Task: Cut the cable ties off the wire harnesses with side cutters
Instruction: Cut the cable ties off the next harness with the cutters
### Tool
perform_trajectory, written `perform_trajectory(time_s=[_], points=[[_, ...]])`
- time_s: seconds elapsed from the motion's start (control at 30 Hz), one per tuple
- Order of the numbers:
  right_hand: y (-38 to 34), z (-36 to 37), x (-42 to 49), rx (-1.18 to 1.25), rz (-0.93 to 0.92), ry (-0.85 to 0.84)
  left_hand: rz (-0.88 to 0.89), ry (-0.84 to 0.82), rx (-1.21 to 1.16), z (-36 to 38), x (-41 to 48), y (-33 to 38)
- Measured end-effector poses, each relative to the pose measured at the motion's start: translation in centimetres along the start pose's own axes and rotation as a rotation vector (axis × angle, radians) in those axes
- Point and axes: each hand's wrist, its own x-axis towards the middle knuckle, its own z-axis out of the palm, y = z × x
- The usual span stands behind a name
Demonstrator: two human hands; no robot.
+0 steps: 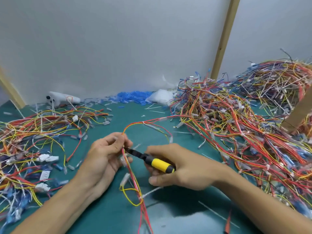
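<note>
My left hand (pixel 105 152) pinches a red and yellow wire harness (pixel 135 181) that arcs up over the fingers and hangs down toward me. My right hand (pixel 177 166) grips side cutters (pixel 152 160) with yellow and black handles. Their black jaws point left and meet the harness just below my left fingers. A white cable tie (pixel 150 192) sticks out from the harness lower down, near a yellow loop.
A big heap of tied harnesses (pixel 244 115) fills the right side of the green mat (pixel 104 213). A smaller pile of wires (pixel 33 141) lies on the left. Blue plastic bits (pixel 131 97), a white bag (pixel 160 97) and a white device (pixel 62 98) sit along the back wall.
</note>
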Motion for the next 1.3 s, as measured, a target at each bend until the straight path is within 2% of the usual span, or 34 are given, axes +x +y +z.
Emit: perform_trajectory(time_s=[0.1, 0.17, 0.23, 0.3, 0.4, 0.47, 0.53, 0.6, 0.73, 0.8, 0.93, 1.1, 1.23, 1.3], points=[[0.3, 0.1, 0.2, 0.077, 0.006, 0.013, 0.150, 0.080, -0.071, -0.3, 0.1, 0.5], [0.4, 0.0, 0.2, 0.142, 0.016, 0.008, 0.216, 0.040, 0.039, -0.6, 0.0, 1.0], [0.5, -0.4, 0.2, 0.226, -0.001, 0.031, 0.197, -0.019, 0.207, -0.8, 0.0, 1.1], [0.4, -1.0, 0.1, 0.277, -0.044, 0.113, 0.157, 0.046, 0.269, -0.9, 0.3, 0.6], [0.3, -2.5, 0.0, 0.407, -0.127, 0.314, 0.133, 0.211, 0.205, -0.7, 0.6, -0.1], [0.6, -3.4, 0.0, 0.452, -0.154, 0.569, 0.172, 0.261, 0.108, -0.7, 0.8, 0.1], [1.3, -4.1, 0.4, 0.452, -0.064, 0.774, 0.234, 0.255, 0.051, -0.6, 0.6, 0.4], [2.0, -4.4, 0.8, 0.408, 0.085, 0.845, 0.273, 0.216, 0.017, -0.2, 0.3, 0.6], [3.5, -4.5, 1.5, 0.393, 0.278, 0.836, 0.336, 0.190, -0.010, 0.3, -0.2, 0.7], [4.2, -4.8, 1.5, 0.395, 0.321, 0.897, 0.376, 0.205, -0.033, 0.1, -0.2, 0.7], [5.0, -6.1, 0.6, 0.224, 0.402, 1.003, 0.450, 0.249, -0.079, -1.0, 0.2, 1.5], [4.8, -6.1, 0.8, 0.288, 0.419, 0.958, 0.416, 0.253, -0.070, -1.3, 0.3, 1.5], [4.3, -5.8, 1.1, 0.458, 0.375, 0.806, 0.406, 0.243, -0.082, -1.1, 0.1, 1.8], [4.2, -5.9, 1.1, 0.325, 0.441, 0.779, 0.392, 0.248, -0.069, -1.3, 0.0, 2.0]])
